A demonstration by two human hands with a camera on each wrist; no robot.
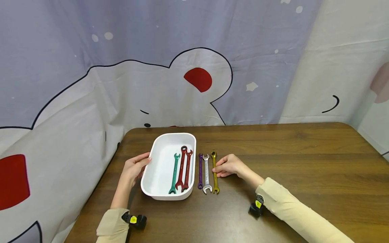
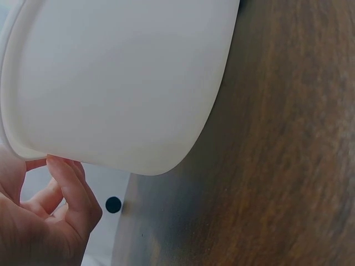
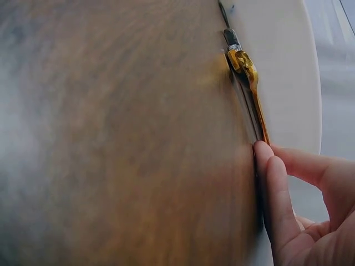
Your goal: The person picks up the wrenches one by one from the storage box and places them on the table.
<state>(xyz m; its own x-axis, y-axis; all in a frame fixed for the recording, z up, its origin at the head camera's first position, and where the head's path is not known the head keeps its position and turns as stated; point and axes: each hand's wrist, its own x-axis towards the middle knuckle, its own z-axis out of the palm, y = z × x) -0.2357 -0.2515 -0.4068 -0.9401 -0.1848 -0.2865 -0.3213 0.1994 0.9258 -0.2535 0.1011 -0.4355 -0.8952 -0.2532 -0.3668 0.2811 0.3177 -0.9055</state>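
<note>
A white plastic tray (image 1: 158, 175) stands on the table, holding a green wrench (image 1: 174, 173) and two red wrenches (image 1: 181, 168). At its left side my left hand (image 1: 133, 169) holds the rim, thumb on top and fingers against the outer wall (image 2: 111, 111). To the right of the tray lie a purple wrench (image 1: 200, 171), a silver wrench (image 1: 206, 172) and a gold-yellow wrench (image 1: 214, 175), side by side. My right hand (image 1: 229, 166) pinches the gold wrench near its middle. In the right wrist view, thumb and fingertips meet on the gold wrench (image 3: 259, 105).
The brown wooden table (image 1: 288, 162) extends to the right of the wrenches and toward me. Behind it hangs a printed cloth (image 1: 258, 60), which also runs down the table's left side. A black wrist camera (image 1: 256, 208) is strapped at my right sleeve.
</note>
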